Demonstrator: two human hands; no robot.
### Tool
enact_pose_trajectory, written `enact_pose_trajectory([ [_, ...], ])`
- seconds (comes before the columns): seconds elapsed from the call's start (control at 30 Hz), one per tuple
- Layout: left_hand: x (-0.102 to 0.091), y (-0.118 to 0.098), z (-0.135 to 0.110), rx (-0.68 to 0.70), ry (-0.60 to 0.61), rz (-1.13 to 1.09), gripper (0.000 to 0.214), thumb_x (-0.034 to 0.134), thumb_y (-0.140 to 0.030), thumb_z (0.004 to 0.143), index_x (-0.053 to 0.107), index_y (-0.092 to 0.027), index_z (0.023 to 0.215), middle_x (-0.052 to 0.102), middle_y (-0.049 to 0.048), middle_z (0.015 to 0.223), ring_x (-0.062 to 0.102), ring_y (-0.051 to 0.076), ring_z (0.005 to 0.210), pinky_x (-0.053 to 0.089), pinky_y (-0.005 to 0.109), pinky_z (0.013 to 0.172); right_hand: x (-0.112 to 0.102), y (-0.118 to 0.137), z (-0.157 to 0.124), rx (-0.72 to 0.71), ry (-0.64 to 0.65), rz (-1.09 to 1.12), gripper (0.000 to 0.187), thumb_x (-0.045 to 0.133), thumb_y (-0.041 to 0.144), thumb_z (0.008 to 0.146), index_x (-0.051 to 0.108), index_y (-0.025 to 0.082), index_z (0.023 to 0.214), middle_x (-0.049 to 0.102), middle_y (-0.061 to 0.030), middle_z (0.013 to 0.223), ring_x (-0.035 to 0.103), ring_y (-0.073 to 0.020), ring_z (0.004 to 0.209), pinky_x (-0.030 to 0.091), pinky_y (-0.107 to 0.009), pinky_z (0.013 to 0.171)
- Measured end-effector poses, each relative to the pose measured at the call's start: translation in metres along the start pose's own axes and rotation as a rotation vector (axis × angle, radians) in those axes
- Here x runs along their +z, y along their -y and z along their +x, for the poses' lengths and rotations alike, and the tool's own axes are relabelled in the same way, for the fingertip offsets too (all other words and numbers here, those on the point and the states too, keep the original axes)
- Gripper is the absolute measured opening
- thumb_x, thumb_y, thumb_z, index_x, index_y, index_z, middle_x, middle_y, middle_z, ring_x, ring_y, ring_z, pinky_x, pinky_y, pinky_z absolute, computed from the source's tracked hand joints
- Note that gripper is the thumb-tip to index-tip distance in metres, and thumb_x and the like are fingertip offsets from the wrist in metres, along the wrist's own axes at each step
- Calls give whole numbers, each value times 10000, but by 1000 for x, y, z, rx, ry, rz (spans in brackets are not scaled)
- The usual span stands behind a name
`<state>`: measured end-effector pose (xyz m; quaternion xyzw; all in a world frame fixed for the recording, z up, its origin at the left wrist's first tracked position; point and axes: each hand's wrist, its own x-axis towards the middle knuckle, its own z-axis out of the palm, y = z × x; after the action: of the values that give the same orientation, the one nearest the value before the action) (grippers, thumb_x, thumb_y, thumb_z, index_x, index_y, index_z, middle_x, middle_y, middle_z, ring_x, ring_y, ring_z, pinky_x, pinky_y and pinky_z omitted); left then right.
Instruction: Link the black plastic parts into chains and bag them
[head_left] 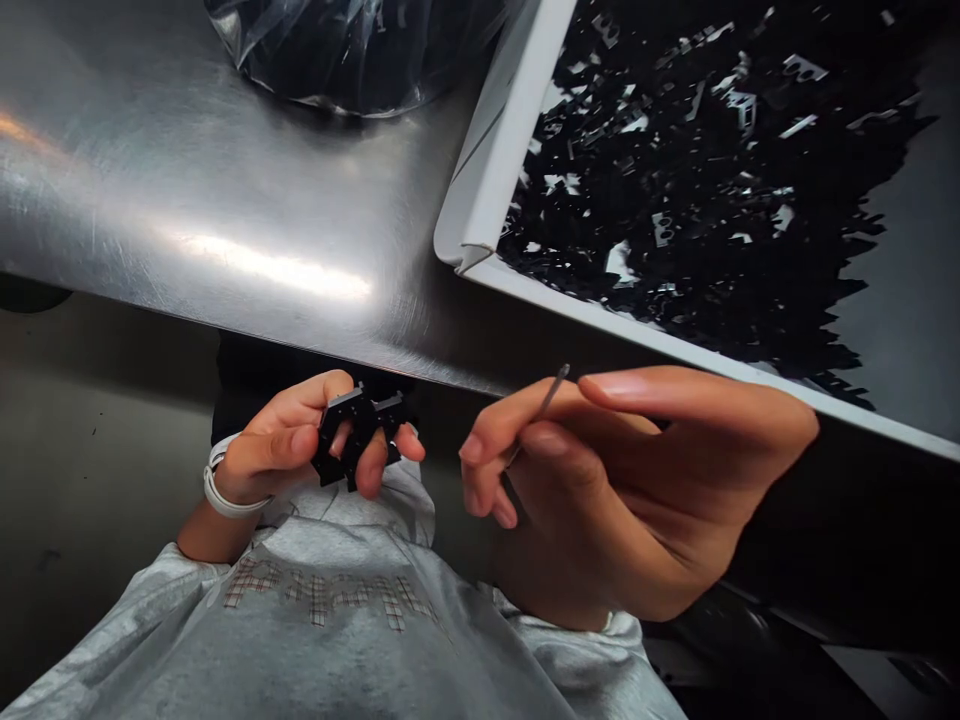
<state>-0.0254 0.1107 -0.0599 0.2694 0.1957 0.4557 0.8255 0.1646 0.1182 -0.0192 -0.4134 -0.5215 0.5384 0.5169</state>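
On my head feed the largest thing is a brushed steel table (pixel 187 190), its near edge running across the view. On it, to the right, sits a white-rimmed tray (pixel 491 165) holding a heap of small black plastic pieces (pixel 697 190), and a clear plastic bag (pixel 315 50) is cut off by the top of the frame.

Below the table edge, just in front of a grey sweatshirt (pixel 330 630), are the person's two hands. The left hand (pixel 281 445), wearing a white wristband (pixel 225 490), is closed in a narrow grip around a black perforated piece (pixel 352 435). The piece sits near the chest, its long axis lying roughly across the view.

The right hand (pixel 637 490) pinches a thin metal pick (pixel 547 405) narrowly between thumb and forefinger, near the piece but not touching it. The pick's long axis slants, its exposed end pointing up and away toward the tray. I'd judge that a short pinch and a firmly braced piece give the finest control.
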Motion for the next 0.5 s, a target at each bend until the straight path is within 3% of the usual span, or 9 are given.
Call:
enact_pose_trajectory([
  [0.13, 3, -1, 2, -3, -69, 48, 366, 633, -539, 870, 493, -242, 708, 497, 17, 514, 691, 300, 824, 500, 381, 727, 4, 1, 2, -18, 9, 177, 326, 596, 77, 955, 718, 331, 1120, 761, 7, 810, 678, -139, 514, 453, -220, 322],
  [0.27, 7, -2, 4, 15, -140, 46, 365, 647, -533, 871, 508, -241, 702, 455, 2, 508, 683, 296, 846, 510, 414, 815, 2, 2, 2, 33, 132, 306, 235, 557, 117, 990, 753, 217, 1073, 781, -39, 810, 708, -139, 541, 464, -210, 342],
  [0.37, 7, -2, 5, 43, -165, 15, 338, 666, -507, 874, 534, -238, 717, 451, -1, 535, 672, 280, 843, 503, 386, 779, 0, -2, 1, 19, 180, 276, 192, 598, 148, 976, 728, 248, 1077, 764, -15, 754, 692, -153, 556, 523, -259, 438],
  [0.5, 2, -3, 11, 107, -187, -27, 281, 664, -465, 895, 576, -238, 754, 493, 7, 606, 662, 254, 873, 500, 378, 799, 2, -12, 3, -106, 89, 128, 86, 657, 238, 964, 715, 282, 1008, 708, 9, 668, 619, -161, 503, 511, -301, 466],
])
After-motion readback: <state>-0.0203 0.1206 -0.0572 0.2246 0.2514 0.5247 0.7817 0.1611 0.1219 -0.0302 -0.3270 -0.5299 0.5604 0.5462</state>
